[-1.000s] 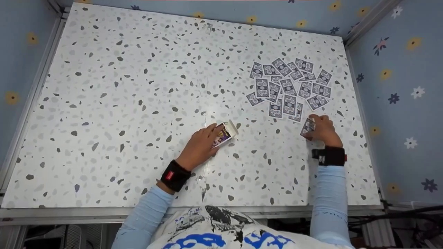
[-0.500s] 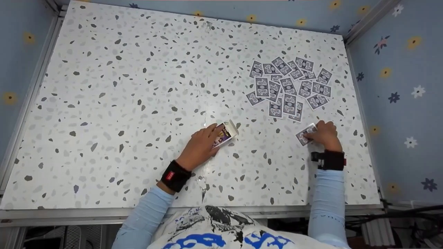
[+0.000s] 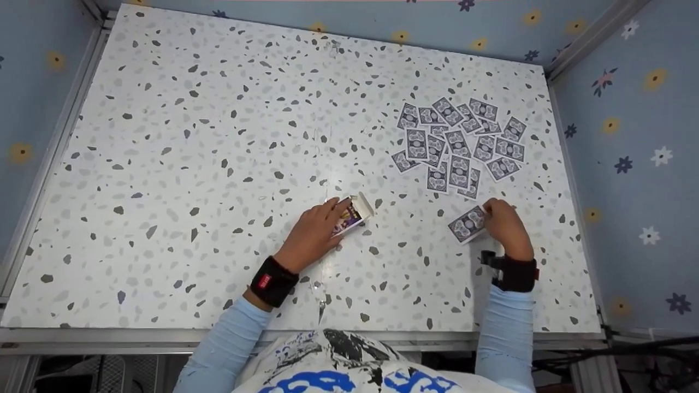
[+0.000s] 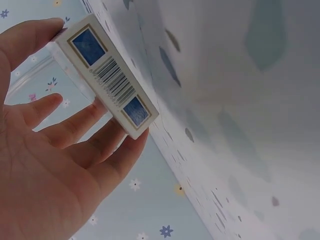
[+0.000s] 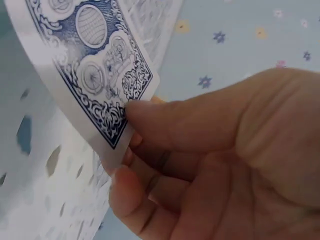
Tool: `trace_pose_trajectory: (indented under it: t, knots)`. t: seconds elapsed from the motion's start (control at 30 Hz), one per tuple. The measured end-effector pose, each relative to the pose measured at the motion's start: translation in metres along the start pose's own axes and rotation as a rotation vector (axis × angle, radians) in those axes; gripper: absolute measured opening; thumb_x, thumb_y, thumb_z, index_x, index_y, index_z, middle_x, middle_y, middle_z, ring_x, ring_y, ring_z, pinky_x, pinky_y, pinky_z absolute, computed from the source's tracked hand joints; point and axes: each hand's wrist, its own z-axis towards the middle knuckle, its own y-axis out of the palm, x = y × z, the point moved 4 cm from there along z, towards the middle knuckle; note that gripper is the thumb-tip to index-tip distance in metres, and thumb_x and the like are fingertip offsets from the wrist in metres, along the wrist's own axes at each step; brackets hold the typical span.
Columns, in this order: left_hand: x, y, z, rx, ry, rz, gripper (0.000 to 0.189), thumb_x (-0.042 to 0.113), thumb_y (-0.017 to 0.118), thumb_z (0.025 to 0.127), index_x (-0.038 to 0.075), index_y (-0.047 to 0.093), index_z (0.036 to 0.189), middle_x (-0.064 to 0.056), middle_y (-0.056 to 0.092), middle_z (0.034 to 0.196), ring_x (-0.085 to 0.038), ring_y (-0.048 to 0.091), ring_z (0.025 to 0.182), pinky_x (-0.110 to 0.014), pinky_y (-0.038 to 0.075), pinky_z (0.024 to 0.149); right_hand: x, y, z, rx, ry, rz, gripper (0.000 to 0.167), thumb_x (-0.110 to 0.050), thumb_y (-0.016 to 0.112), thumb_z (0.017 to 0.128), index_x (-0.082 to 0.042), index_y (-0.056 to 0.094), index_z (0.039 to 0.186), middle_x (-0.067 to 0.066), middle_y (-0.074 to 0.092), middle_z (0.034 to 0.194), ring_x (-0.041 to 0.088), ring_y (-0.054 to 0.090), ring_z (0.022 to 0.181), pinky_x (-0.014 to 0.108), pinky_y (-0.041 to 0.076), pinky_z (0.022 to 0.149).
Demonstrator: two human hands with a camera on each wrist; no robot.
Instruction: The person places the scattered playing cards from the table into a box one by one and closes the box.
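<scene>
Near the table's middle, my left hand (image 3: pixel 308 234) holds a small card box (image 3: pixel 349 214) between thumb and fingers. Its pale flap stands out at the far right end. In the left wrist view, the box's narrow side (image 4: pixel 112 77) shows a barcode between two blue squares. My right hand (image 3: pixel 508 226) pinches a playing card (image 3: pixel 467 224) by one short end, thumb on its blue patterned back and fingers curled beneath. The right wrist view shows that card (image 5: pixel 92 65) tilted; its face is hidden. Beyond this hand lies a loose spread of playing cards (image 3: pixel 458 172), backs up, many overlapping.
The white speckled table (image 3: pixel 218 125) carries the cards and box. Blue flowered walls (image 3: pixel 644 180) bound it at the back and both sides. A metal rail (image 3: pixel 136 339) runs along its front edge.
My right hand has drawn back toward me from beside the spread. The card it holds now sticks out farther left of the fingers. My left hand and the box have stayed in place.
</scene>
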Motion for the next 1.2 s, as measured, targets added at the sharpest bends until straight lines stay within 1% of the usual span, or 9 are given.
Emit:
trace_pose_trajectory:
  t: [0.23,0.33,0.43,0.57,0.73,0.8,0.87,1.03,1.2]
  knots:
    - [0.001,0.001,0.000,-0.018,-0.002,0.003,0.076,0.026,0.068,0.085,0.012,0.027,0.147,-0.017,0.041,0.142,-0.034,0.046,0.124,-0.046,0.040,0.103,-0.030,0.014,-0.003,0.064,-0.129,0.017,0.018,0.001,0.044,0.093,0.011,0.053,0.105,0.027,0.055,0.097,0.036,0.052,0.085,0.046,0.043,0.074]
    - [0.002,0.000,0.001,-0.014,0.006,0.004,0.075,0.025,0.068,0.085,0.012,0.028,0.147,-0.017,0.042,0.141,-0.034,0.047,0.123,-0.046,0.041,0.102,-0.041,0.020,-0.002,0.086,-0.180,0.065,0.019,0.000,0.047,0.094,0.010,0.054,0.108,0.026,0.058,0.097,0.036,0.055,0.086,0.046,0.045,0.075]
    - [0.004,0.000,0.002,-0.009,0.018,0.004,0.074,0.025,0.069,0.084,0.013,0.029,0.146,-0.016,0.043,0.140,-0.034,0.048,0.122,-0.046,0.042,0.101,-0.053,0.024,-0.001,0.076,-0.216,0.166,0.027,-0.002,0.049,0.094,0.008,0.051,0.120,0.025,0.058,0.101,0.035,0.058,0.088,0.046,0.050,0.076]
    - [0.006,0.002,0.003,-0.018,0.025,-0.005,0.074,0.026,0.068,0.085,0.014,0.029,0.147,-0.016,0.043,0.141,-0.034,0.048,0.122,-0.047,0.042,0.101,-0.068,0.025,-0.001,0.091,-0.262,0.339,0.035,-0.004,0.052,0.094,0.000,0.048,0.128,0.019,0.058,0.095,0.026,0.060,0.078,0.043,0.054,0.071]
    - [0.006,0.004,0.002,-0.028,0.019,-0.002,0.073,0.025,0.068,0.085,0.013,0.031,0.146,-0.015,0.042,0.142,-0.033,0.048,0.122,-0.046,0.043,0.099,-0.093,0.030,-0.002,0.154,-0.317,0.562,0.035,-0.001,0.055,0.091,0.002,0.049,0.125,0.013,0.054,0.092,0.014,0.057,0.074,0.031,0.055,0.066]
    - [0.006,0.005,0.002,-0.036,0.013,0.001,0.071,0.025,0.068,0.085,0.012,0.033,0.145,-0.015,0.041,0.143,-0.032,0.048,0.122,-0.046,0.044,0.098,-0.103,0.034,-0.003,0.156,-0.326,0.641,0.035,0.000,0.056,0.090,0.003,0.049,0.124,0.012,0.053,0.093,0.012,0.057,0.076,0.028,0.054,0.065]
    - [0.006,0.006,0.002,-0.041,0.011,0.004,0.069,0.026,0.067,0.086,0.010,0.034,0.144,-0.015,0.040,0.143,-0.032,0.048,0.122,-0.045,0.044,0.097,-0.111,0.038,-0.002,0.149,-0.325,0.688,0.035,0.002,0.055,0.090,0.005,0.049,0.124,0.013,0.052,0.096,0.014,0.057,0.078,0.029,0.054,0.065]
    - [0.008,0.005,0.001,-0.030,0.018,0.009,0.067,0.028,0.066,0.086,0.007,0.036,0.143,-0.015,0.040,0.144,-0.032,0.048,0.122,-0.045,0.043,0.099,-0.121,0.047,0.002,0.124,-0.300,0.692,0.034,0.004,0.055,0.089,0.005,0.050,0.123,0.010,0.050,0.095,0.014,0.057,0.080,0.032,0.055,0.065]
    - [0.008,0.005,0.001,-0.017,0.027,0.008,0.067,0.026,0.067,0.086,0.007,0.037,0.142,-0.014,0.041,0.143,-0.031,0.047,0.122,-0.044,0.043,0.100,-0.121,0.055,0.006,0.116,-0.315,0.668,0.035,0.003,0.056,0.089,0.004,0.051,0.123,0.008,0.049,0.093,0.008,0.057,0.079,0.024,0.055,0.063]
